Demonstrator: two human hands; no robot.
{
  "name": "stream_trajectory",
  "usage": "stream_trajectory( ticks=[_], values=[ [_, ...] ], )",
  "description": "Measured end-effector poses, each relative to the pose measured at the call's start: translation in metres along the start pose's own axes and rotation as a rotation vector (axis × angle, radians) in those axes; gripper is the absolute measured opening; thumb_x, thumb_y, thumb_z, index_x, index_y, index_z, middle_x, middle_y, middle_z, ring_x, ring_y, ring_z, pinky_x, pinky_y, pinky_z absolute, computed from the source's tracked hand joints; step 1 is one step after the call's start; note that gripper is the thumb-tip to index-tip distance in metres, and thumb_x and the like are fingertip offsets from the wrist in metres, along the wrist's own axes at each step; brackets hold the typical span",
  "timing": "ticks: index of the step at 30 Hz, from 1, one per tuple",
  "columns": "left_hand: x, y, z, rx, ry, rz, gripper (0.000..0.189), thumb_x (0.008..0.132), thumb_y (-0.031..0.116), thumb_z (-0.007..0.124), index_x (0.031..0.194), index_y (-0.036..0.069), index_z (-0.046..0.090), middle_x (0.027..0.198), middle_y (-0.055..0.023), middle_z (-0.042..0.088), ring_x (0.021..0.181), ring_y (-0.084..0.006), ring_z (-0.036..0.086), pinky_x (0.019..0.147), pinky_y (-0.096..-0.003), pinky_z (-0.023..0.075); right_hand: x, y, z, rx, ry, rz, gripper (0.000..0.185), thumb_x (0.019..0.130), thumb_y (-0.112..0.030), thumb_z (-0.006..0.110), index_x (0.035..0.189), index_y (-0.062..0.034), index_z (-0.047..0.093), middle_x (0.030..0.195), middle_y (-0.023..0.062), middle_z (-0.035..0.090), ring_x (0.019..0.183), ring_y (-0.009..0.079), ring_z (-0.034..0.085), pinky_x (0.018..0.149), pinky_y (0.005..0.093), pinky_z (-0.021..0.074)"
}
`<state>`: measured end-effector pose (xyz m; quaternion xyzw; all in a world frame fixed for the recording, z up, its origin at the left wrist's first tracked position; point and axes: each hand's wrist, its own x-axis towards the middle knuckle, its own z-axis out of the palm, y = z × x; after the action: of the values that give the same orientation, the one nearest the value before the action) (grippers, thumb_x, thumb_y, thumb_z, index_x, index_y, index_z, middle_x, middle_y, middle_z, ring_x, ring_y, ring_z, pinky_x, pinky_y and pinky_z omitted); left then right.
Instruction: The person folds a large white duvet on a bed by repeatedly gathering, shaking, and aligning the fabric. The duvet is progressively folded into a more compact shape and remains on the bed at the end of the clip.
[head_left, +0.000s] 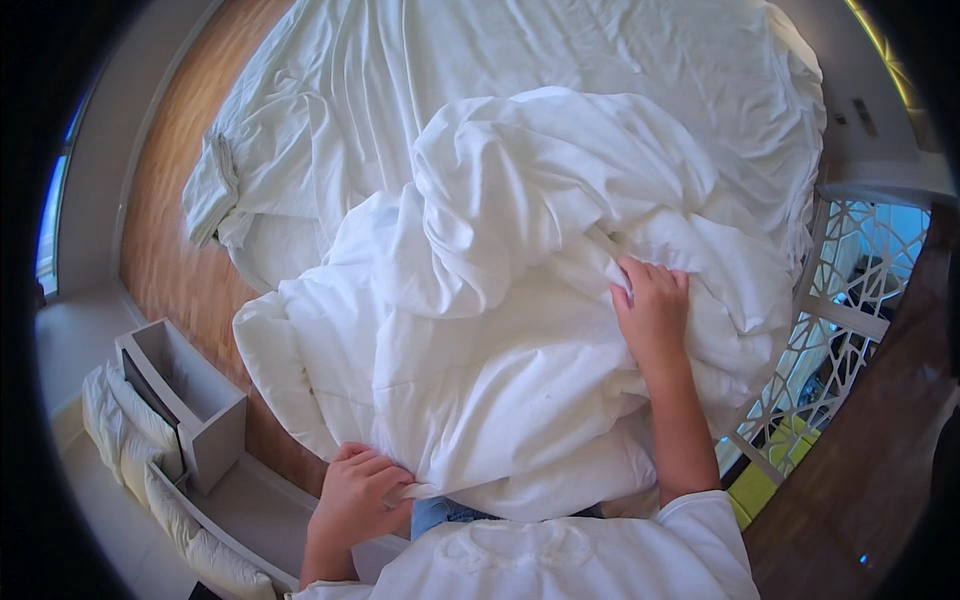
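Observation:
A bunched white duvet with a loose white cover (495, 375) lies across the near part of a bed, against the front of my body. My left hand (364, 491) grips a gathered edge of the white fabric at the duvet's near left side, close to my waist. Farther forward on the right, my right hand (651, 304) pinches a fold of the same fabric between thumb and fingers. Beyond the heap, a wrinkled white sheet (600, 45) covers the bed and hangs over its left side. Folds hide what is under the fabric.
Wooden floor (180, 187) runs along the bed's left side. An open-topped light box-shaped unit (214, 420) stands at lower left, beside several pale pillows or cushions (172, 510). A white lattice partition (847, 315) stands at the right, with a yellow-green surface (757, 491) near its lower end.

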<state>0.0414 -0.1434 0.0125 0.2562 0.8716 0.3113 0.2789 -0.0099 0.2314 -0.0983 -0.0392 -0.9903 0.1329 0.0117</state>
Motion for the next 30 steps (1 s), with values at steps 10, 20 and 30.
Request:
stream_trajectory(
  ticks=[10, 20, 30],
  values=[
    [0.122, 0.005, -0.019, 0.195, 0.501, 0.07, 0.03, 0.074, 0.03, 0.074, 0.09, 0.007, 0.063, 0.097, -0.0115, 0.061, 0.089, -0.0299, 0.058, 0.078, -0.0411, 0.0437, -0.014, -0.007, 0.023, -0.015, 0.074, -0.086, 0.015, 0.067, -0.005, 0.06, 0.081, -0.008, 0.059, 0.068, 0.0071, 0.057, 0.069, 0.0252, 0.056, 0.069, 0.039, 0.0386],
    [0.051, -0.014, 0.014, 0.402, -0.636, 0.264, 0.022, 0.082, 0.032, 0.064, 0.075, 0.011, 0.065, 0.07, -0.0049, 0.065, 0.071, -0.0243, 0.065, 0.075, -0.0394, 0.0459, -0.073, -0.019, -0.123, 0.506, 0.315, 0.065, 0.008, 0.061, -0.001, 0.053, 0.069, -0.0025, 0.055, 0.059, 0.0087, 0.048, 0.053, 0.0259, 0.043, 0.056, 0.036, 0.0332],
    [0.16, 0.004, 0.006, 0.294, 0.397, 0.142, 0.052, 0.071, 0.035, 0.078, 0.11, 0.007, 0.057, 0.11, -0.0125, 0.055, 0.094, -0.033, 0.061, 0.078, -0.0424, 0.0499, -0.067, -0.041, -0.086, 0.437, 0.252, -0.116, 0.015, 0.058, 0.002, 0.055, 0.072, -0.0053, 0.056, 0.061, 0.0055, 0.049, 0.056, 0.0255, 0.048, 0.06, 0.0357, 0.0363]
  ],
)
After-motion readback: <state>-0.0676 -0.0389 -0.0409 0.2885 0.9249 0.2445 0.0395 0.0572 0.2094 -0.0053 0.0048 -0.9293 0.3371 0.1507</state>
